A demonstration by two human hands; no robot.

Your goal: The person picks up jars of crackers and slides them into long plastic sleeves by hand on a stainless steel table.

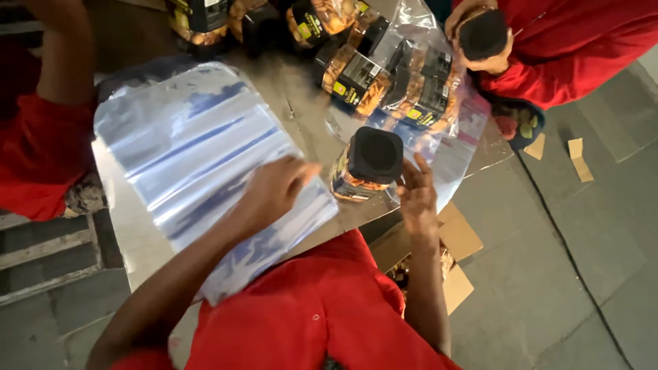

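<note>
Plastic bags [205,157], clear and glossy, lie in a thick stack across the left-centre of the frame on a metal table [301,89], and your left hand [274,188] rests flat on the stack's lower right edge, fingers spread as if peeling off the top sheet. Judging by that, you are at the step of separating one bag; the film looks slippery and clingy, so the next move likely calls for a pinch at a single edge.

Just right of the stack, at centre frame, stands a square jar [367,164] of snacks with a matt black lid. Your right hand [417,195] is open beside it, fingertips near its lid, not gripping. Above it, more jars [411,89] lie inside a clear bag. At upper right another person's hand [480,34] grips a black-lidded jar. Cardboard flaps [456,236] show below the table edge.
</note>
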